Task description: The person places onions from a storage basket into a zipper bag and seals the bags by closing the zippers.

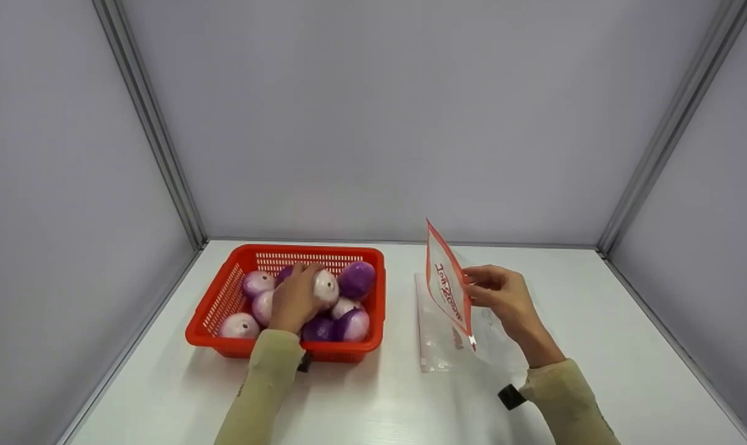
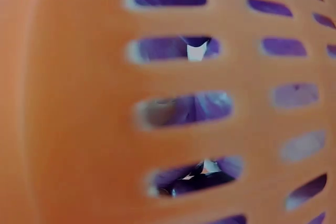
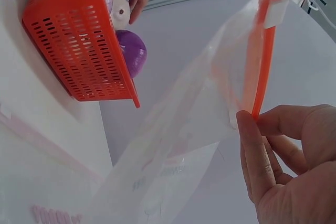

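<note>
In the head view, a red plastic basket (image 1: 379, 296) holds several glossy purple-and-white onions (image 1: 357, 279). My left hand (image 1: 298, 298) reaches into it, fingers curled round a whitish onion (image 1: 327, 289) with a dark hole in its side. That same onion (image 3: 121, 11) shows between thumb and fingers in the right wrist view. My right hand (image 1: 503, 296) pinches the rim of a clear zip bag (image 1: 445, 287) with red edging and red lettering. Its mouth is spread, and thumb and fingertips grip the red strip (image 3: 266, 61). The basket wall (image 2: 79, 103) hides my left hand in the left wrist view.
Beneath the raised bag, a clear flat bag (image 1: 432, 355) lies on the white table (image 1: 385, 414). Pale walls (image 1: 373, 123) with grey metal corner strips enclose the table at the back and sides. The basket stands left of the bags.
</note>
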A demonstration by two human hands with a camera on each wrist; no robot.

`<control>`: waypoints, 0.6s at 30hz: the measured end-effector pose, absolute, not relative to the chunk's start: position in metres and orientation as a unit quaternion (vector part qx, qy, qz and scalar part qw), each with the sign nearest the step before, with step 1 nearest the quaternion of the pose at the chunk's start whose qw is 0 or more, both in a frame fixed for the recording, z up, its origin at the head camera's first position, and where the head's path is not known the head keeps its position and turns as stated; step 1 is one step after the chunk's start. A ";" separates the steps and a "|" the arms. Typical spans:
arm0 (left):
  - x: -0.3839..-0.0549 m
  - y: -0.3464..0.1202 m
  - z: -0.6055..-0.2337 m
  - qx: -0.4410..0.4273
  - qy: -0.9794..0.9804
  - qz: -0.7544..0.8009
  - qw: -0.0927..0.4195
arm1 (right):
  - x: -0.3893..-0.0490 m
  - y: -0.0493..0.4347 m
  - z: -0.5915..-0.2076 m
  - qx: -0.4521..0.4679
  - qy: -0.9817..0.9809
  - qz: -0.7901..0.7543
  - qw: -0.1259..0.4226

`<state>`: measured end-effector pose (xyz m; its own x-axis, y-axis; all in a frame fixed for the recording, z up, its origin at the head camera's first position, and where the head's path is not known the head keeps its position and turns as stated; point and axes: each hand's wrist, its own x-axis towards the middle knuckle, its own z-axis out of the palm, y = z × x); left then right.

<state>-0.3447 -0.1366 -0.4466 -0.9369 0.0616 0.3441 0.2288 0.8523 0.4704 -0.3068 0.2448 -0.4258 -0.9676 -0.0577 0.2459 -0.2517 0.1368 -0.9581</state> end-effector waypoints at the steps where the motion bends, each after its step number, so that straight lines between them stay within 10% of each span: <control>1: -0.345 -0.136 -0.447 -0.072 -0.950 -0.258 0.159 | -0.307 0.245 -0.426 0.103 -0.752 0.647 0.075; 18: -0.322 -0.118 -0.415 -0.090 -0.907 -0.325 0.252 | -0.307 0.246 -0.426 0.110 -0.760 0.635 0.079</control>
<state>-0.3224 -0.1177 -0.4147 -0.8567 0.0001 0.5158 0.3280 0.7719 0.5446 -0.3073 0.2464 -0.4263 -0.9633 -0.0670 0.2599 -0.2677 0.1692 -0.9485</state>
